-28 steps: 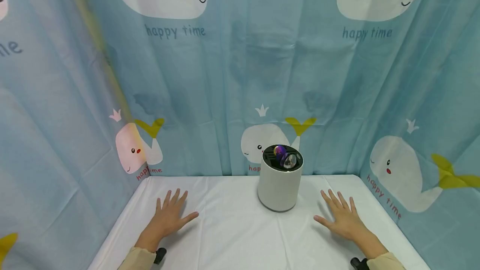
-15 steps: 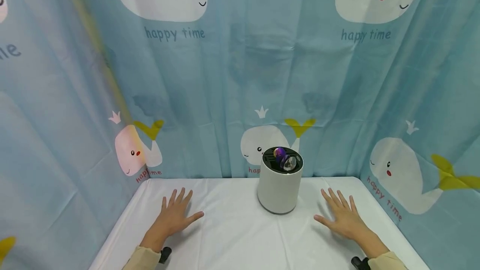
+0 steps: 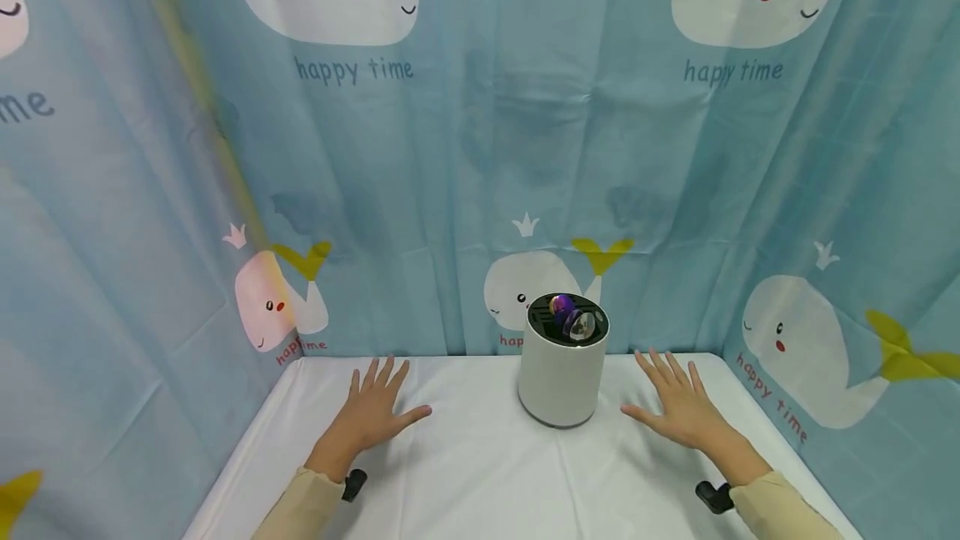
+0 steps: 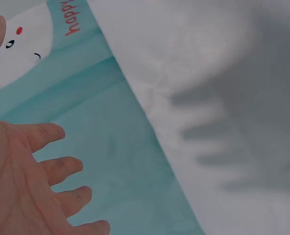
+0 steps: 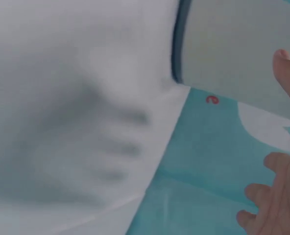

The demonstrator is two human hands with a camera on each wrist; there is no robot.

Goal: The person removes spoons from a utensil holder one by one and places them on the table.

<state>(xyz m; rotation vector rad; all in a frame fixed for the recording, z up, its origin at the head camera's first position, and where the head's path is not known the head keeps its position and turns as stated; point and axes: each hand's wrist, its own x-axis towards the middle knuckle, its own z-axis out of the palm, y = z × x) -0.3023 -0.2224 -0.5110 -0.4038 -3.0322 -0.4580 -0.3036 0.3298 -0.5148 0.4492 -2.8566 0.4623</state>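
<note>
A white cylindrical holder (image 3: 561, 382) with a black slotted top stands toward the back of the table, right of the middle. Out of its top stick a purple-and-gold rounded handle end (image 3: 561, 305) and a clear, shiny rounded end (image 3: 581, 325); what lies below them is hidden. To the holder's left, my left hand (image 3: 369, 417) hovers with fingers spread, holding nothing. My right hand (image 3: 681, 411) is spread likewise to the holder's right, nearer to it. In the right wrist view the holder's wall (image 5: 238, 54) shows beyond my thumb.
A white cloth (image 3: 480, 482) covers the table, with the hands' shadows on it. Blue curtains (image 3: 420, 173) printed with whales close in the back and both sides. A black wrist strap piece (image 3: 354, 485) shows below the left hand, another (image 3: 714, 497) by the right.
My left hand has moved forward and to the right. My right hand has shifted slightly forward. The holder stays where it was.
</note>
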